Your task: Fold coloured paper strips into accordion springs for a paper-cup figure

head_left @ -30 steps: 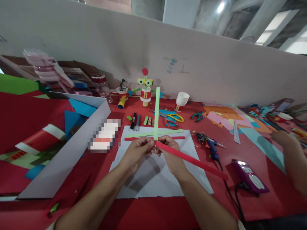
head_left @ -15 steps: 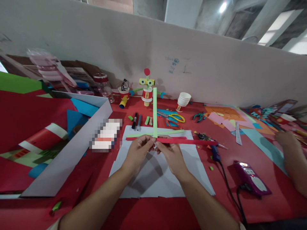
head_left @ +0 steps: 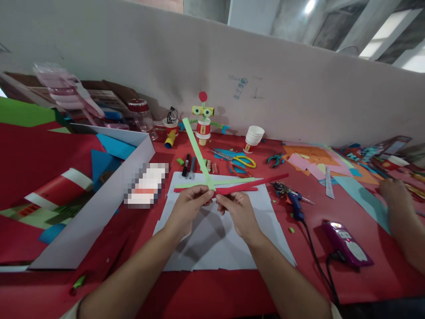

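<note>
Over the white paper (head_left: 215,248), my left hand (head_left: 191,206) pinches the joint where a light green paper strip (head_left: 197,153) meets a red paper strip (head_left: 272,179). The green strip points up and leans left; the red one slants up to the right. My right hand (head_left: 237,212) is closed close beside the joint, its thumb and fingers at the lower edge of the red strip; its exact hold is partly hidden. Behind the hands, another green strip (head_left: 244,180) and another red strip (head_left: 250,189) lie on the paper's far edge.
Yellow-handled scissors (head_left: 244,160), pens (head_left: 186,166) and folded paper springs (head_left: 208,166) lie beyond the paper. A paper-cup figure (head_left: 203,128) and stacked cups (head_left: 254,138) stand behind. Right are a glue gun (head_left: 295,204), its cord, a purple power unit (head_left: 347,243) and another person's hand (head_left: 395,195). Left is a box (head_left: 99,212).
The green strip has swung from upright to leaning left. The red strip's free end has risen and come inward, uncovering the glue gun. My right hand has shifted slightly away from my left.
</note>
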Demonstrator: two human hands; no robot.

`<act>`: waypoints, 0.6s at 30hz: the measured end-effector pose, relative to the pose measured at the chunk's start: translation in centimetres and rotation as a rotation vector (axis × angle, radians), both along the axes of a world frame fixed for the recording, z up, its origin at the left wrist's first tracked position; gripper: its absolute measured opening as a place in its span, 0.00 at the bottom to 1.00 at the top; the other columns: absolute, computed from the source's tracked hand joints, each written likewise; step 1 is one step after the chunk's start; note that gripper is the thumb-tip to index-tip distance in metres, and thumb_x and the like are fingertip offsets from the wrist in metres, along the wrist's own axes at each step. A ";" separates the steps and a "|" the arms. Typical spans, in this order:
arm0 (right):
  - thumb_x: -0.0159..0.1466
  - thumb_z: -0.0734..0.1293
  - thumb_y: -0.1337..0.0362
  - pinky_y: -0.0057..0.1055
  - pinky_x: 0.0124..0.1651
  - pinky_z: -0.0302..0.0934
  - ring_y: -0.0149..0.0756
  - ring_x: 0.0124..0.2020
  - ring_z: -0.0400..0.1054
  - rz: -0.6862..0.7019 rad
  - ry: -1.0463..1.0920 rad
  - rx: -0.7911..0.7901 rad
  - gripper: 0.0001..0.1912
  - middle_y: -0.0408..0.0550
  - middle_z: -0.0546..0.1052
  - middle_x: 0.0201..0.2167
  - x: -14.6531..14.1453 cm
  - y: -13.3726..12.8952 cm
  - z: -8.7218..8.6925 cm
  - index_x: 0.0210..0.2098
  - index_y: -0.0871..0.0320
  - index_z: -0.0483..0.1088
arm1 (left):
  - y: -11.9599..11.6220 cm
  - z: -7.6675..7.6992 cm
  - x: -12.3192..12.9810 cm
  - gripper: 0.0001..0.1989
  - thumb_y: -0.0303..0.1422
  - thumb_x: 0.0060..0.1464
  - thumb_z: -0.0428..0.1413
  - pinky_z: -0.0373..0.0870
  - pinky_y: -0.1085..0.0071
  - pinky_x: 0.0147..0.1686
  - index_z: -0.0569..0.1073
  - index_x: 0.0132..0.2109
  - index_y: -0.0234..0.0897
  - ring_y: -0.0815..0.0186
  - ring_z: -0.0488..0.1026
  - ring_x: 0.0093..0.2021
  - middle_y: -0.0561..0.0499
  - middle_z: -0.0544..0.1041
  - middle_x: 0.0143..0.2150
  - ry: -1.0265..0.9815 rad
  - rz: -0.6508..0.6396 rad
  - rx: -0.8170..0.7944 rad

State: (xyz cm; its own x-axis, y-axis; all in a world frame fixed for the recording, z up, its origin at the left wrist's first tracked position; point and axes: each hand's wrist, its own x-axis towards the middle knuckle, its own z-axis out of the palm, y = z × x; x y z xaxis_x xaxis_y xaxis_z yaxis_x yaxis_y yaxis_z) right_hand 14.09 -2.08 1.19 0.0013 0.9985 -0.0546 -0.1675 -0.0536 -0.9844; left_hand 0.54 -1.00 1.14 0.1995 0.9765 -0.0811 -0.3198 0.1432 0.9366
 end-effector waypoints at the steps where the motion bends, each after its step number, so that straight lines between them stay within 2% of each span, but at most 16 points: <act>1: 0.53 0.70 0.62 0.27 0.23 0.56 0.27 0.18 0.61 0.005 0.003 0.001 0.09 0.41 0.70 0.15 0.1 0.0 -0.1 0.21 0.60 0.71 | 0.0 0.0 -0.1 0.06 0.34 0.46 0.61 0.62 0.72 0.33 0.75 0.28 0.35 0.70 0.66 0.28 0.52 0.72 0.26 -0.020 0.004 -0.024; 6: 0.52 0.70 0.60 0.26 0.23 0.56 0.27 0.18 0.61 0.009 -0.039 -0.020 0.09 0.40 0.69 0.15 0.5 0.3 -0.5 0.23 0.60 0.70 | 0.1 -0.1 -0.1 0.07 0.32 0.41 0.65 0.64 0.72 0.33 0.76 0.28 0.35 0.71 0.67 0.28 0.53 0.73 0.27 -0.103 0.021 -0.127; 9: 0.51 0.70 0.60 0.26 0.22 0.54 0.26 0.18 0.60 0.007 -0.075 -0.035 0.09 0.39 0.69 0.16 0.6 0.4 -0.2 0.24 0.59 0.70 | 0.0 0.0 0.0 0.07 0.33 0.41 0.64 0.66 0.70 0.34 0.77 0.29 0.35 0.69 0.69 0.29 0.51 0.74 0.28 -0.036 0.005 -0.093; 14: 0.52 0.69 0.60 0.26 0.24 0.56 0.27 0.19 0.61 -0.004 -0.073 -0.022 0.09 0.39 0.69 0.17 0.3 0.3 0.0 0.23 0.59 0.69 | -0.1 -0.1 0.1 0.07 0.33 0.41 0.64 0.66 0.71 0.33 0.76 0.26 0.35 0.69 0.68 0.27 0.53 0.73 0.23 -0.001 0.099 -0.063; 18: 0.53 0.68 0.62 0.26 0.23 0.55 0.27 0.19 0.60 -0.012 -0.127 0.010 0.08 0.38 0.68 0.16 0.4 0.3 -0.5 0.21 0.58 0.68 | -0.2 -0.3 0.2 0.05 0.33 0.44 0.63 0.65 0.71 0.33 0.76 0.29 0.35 0.69 0.68 0.29 0.52 0.74 0.26 -0.017 0.023 -0.061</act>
State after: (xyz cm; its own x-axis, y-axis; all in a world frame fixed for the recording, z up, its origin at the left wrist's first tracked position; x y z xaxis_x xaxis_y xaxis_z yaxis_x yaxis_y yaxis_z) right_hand 14.52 -1.78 0.70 0.0194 0.9989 -0.0433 -0.0423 -0.0424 -0.9982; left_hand 0.69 -1.20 0.80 0.1787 0.9743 -0.1375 -0.3398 0.1922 0.9207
